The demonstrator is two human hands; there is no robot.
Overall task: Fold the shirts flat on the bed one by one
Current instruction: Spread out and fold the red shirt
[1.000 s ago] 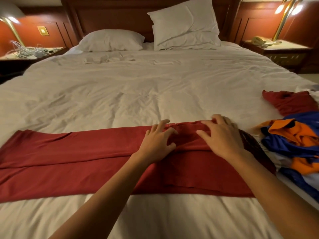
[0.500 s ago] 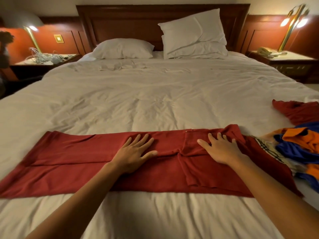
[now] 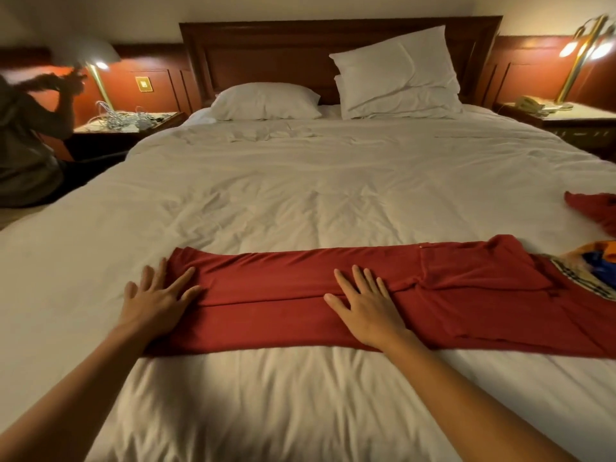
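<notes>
Across the bed's (image 3: 300, 201) near edge lies a red shirt (image 3: 283, 295), folded into a long strip; the left hand (image 3: 156, 298) presses its left end, the right hand (image 3: 366, 305) its middle, fingers straight, gripping nothing.

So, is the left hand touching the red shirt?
Touching. The head view shows the left hand laid flat on the left end of the red shirt, its fingers overlapping the cloth with no gap; the outer fingers lie on the white bedcover.
</notes>
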